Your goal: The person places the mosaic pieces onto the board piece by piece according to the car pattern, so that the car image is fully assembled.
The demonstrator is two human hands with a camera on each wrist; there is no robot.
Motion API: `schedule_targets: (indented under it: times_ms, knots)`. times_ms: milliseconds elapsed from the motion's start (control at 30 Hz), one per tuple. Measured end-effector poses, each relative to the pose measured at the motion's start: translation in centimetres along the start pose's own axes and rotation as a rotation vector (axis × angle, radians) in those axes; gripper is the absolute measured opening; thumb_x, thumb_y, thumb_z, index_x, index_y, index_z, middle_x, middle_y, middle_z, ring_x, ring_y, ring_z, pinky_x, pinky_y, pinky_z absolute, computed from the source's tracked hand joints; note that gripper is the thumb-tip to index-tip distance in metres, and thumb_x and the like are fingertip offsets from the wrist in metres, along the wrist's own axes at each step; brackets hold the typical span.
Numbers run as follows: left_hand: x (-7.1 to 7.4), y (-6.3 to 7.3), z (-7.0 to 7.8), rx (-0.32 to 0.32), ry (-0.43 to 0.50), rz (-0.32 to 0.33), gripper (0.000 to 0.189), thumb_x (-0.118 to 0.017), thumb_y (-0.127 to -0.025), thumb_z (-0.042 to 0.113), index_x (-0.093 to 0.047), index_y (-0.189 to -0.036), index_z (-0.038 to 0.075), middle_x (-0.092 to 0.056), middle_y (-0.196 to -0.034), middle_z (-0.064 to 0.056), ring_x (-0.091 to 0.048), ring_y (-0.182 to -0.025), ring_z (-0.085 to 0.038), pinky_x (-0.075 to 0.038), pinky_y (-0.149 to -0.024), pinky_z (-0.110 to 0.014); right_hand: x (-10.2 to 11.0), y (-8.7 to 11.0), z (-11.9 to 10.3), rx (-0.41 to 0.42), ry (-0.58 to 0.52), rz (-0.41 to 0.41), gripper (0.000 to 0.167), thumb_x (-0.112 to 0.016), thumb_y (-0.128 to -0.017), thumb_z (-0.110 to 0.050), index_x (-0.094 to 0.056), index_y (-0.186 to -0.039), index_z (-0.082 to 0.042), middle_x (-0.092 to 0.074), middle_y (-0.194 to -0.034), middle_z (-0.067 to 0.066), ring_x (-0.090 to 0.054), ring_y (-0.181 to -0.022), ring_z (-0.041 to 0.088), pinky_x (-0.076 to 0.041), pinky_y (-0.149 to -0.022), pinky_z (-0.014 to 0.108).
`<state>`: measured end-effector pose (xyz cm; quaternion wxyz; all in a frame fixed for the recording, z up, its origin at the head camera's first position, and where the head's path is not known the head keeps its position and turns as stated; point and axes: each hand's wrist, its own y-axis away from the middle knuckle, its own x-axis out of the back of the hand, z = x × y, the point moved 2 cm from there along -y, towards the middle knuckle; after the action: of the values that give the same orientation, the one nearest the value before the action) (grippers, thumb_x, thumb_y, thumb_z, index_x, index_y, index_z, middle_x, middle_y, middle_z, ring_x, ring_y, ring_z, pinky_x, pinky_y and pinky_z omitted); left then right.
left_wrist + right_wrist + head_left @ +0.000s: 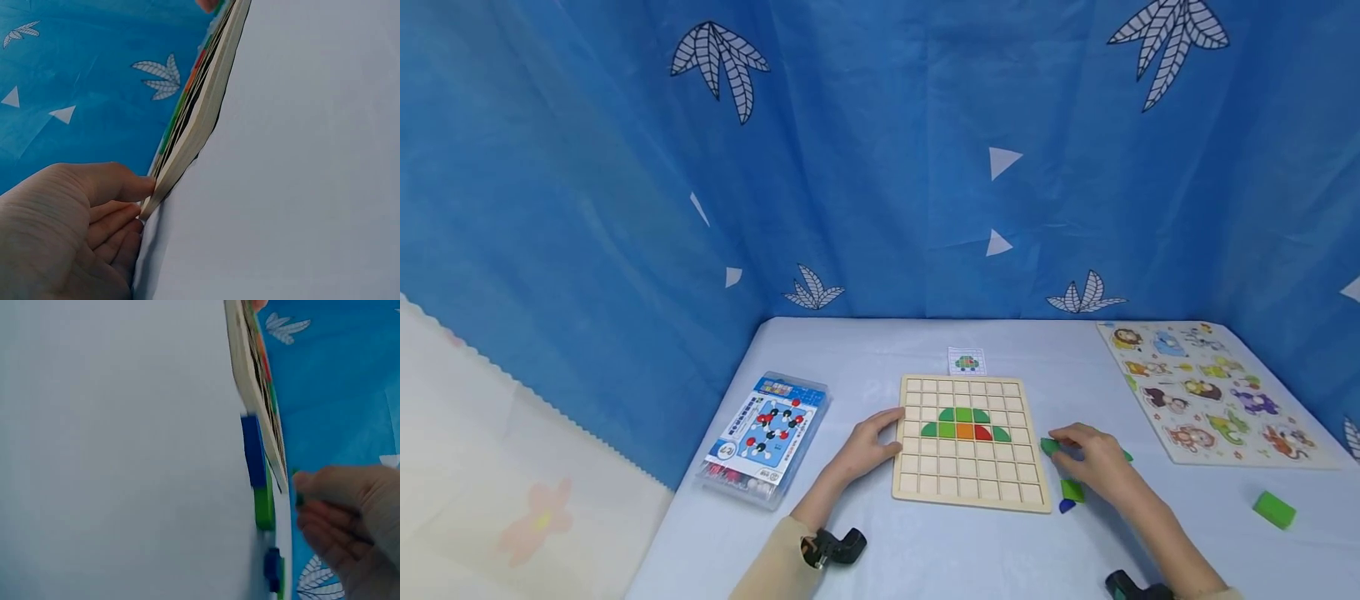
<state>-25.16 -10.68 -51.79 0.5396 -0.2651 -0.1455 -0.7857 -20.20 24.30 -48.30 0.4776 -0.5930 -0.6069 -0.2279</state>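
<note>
A wooden grid board (928,483) lies at mid-table, with green, orange and red pieces set in its upper cells. My left hand (867,448) rests against the board's left edge, its thumb and fingertips touching the rim (181,159). Off the right side, my right hand (1093,461) pinches a dark green piece (1048,447) between thumb and fingers; that piece (299,495) is mostly covered by the fingertips in the right wrist view. Below this hand lie a light green piece (1072,490) and a blue piece (1067,506). Another green piece (1127,456) peeks out behind the hand.
Beyond the board sits a small picture card (966,362). A plastic box with molecule pictures (765,442) lies at left. On the right are an animal puzzle board (1217,396) and a green block (1274,510). A blue curtain (880,167) hangs behind the table.
</note>
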Motion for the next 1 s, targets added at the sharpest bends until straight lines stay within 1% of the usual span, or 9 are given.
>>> schedule_targets:
  times_ms: [100,233,400,567,667,767,833,1000]
  knots:
    - [0.2,0.0,-0.2,0.000,-0.007,0.008,0.057,-0.066,-0.086,0.008,-0.046,-0.139,0.005,-0.043,-0.143,-0.009,-0.035,-0.133,-0.027,-0.031,-0.109,-0.041,0.2,-1.0,-1.1,0.037,-0.036,0.018,0.029,-0.076,-0.075,-0.002,-0.069,-0.103,0.002,-0.066,-0.096,0.012,-0.063,-0.086,0.032,-0.056,-0.072,0.046]
    - [0.4,0.0,-0.1,-0.007,0.000,0.007,0.056,-0.065,-0.087,0.008,-0.045,-0.139,0.005,-0.043,-0.143,-0.009,-0.035,-0.133,-0.026,-0.031,-0.109,-0.039,-0.5,-2.8,-3.6,0.101,-0.093,-0.021,0.030,-0.076,-0.078,-0.005,-0.069,-0.106,-0.001,-0.066,-0.099,0.008,-0.063,-0.089,0.027,-0.056,-0.075,0.043]
    - [0.2,0.0,0.0,-0.003,0.010,0.002,0.056,-0.065,-0.087,0.007,-0.045,-0.139,0.005,-0.043,-0.143,-0.009,-0.035,-0.134,-0.026,-0.030,-0.110,-0.039,-2.6,-4.6,-7.1,0.203,-0.183,-0.083,0.030,-0.075,-0.080,-0.009,-0.069,-0.108,-0.003,-0.067,-0.101,0.004,-0.063,-0.090,0.021,-0.056,-0.075,0.038]
    - [-0.3,-0.1,-0.1,-0.016,-0.006,-0.002,0.056,-0.065,-0.087,0.008,-0.046,-0.139,0.005,-0.044,-0.142,-0.008,-0.036,-0.133,-0.025,-0.031,-0.109,-0.039,-5.0,-5.3,-9.7,0.264,-0.234,-0.131,0.028,-0.076,-0.079,-0.010,-0.070,-0.106,-0.005,-0.067,-0.098,0.003,-0.063,-0.087,0.018,-0.055,-0.074,0.034]
    - [-0.3,-0.2,-0.1,-0.022,-0.011,0.003,0.056,-0.065,-0.086,0.008,-0.046,-0.139,0.006,-0.044,-0.142,-0.008,-0.037,-0.133,-0.025,-0.032,-0.109,-0.039,-6.1,-5.4,-10.5,0.286,-0.239,-0.143,0.028,-0.076,-0.080,-0.012,-0.070,-0.106,-0.006,-0.067,-0.100,0.002,-0.063,-0.089,0.017,-0.055,-0.075,0.032]
    - [-0.2,-0.2,0.0,-0.021,-0.010,0.006,0.056,-0.066,-0.086,0.009,-0.046,-0.139,0.006,-0.044,-0.142,-0.009,-0.037,-0.132,-0.026,-0.032,-0.109,-0.040,-6.8,-5.5,-11.0,0.307,-0.222,-0.137,0.028,-0.076,-0.080,-0.014,-0.070,-0.106,-0.008,-0.066,-0.101,0.001,-0.062,-0.091,0.015,-0.055,-0.076,0.030]
    - [-0.1,-0.1,0.0,-0.020,-0.010,0.004,0.056,-0.066,-0.086,0.009,-0.046,-0.139,0.006,-0.044,-0.142,-0.009,-0.037,-0.132,-0.026,-0.032,-0.109,-0.040,-7.2,-5.5,-11.1,0.324,-0.210,-0.132,0.028,-0.076,-0.080,-0.013,-0.070,-0.106,-0.008,-0.067,-0.100,0.001,-0.062,-0.091,0.015,-0.055,-0.075,0.029]
    - [0.0,-0.1,0.0,-0.027,-0.005,-0.001,0.056,-0.065,-0.086,0.008,-0.046,-0.139,0.004,-0.044,-0.142,-0.010,-0.037,-0.132,-0.026,-0.032,-0.109,-0.040,-7.9,-5.4,-11.1,0.335,-0.174,-0.116,0.027,-0.076,-0.079,-0.011,-0.071,-0.106,-0.008,-0.067,-0.101,0.002,-0.061,-0.093,0.017,-0.055,-0.077,0.030]
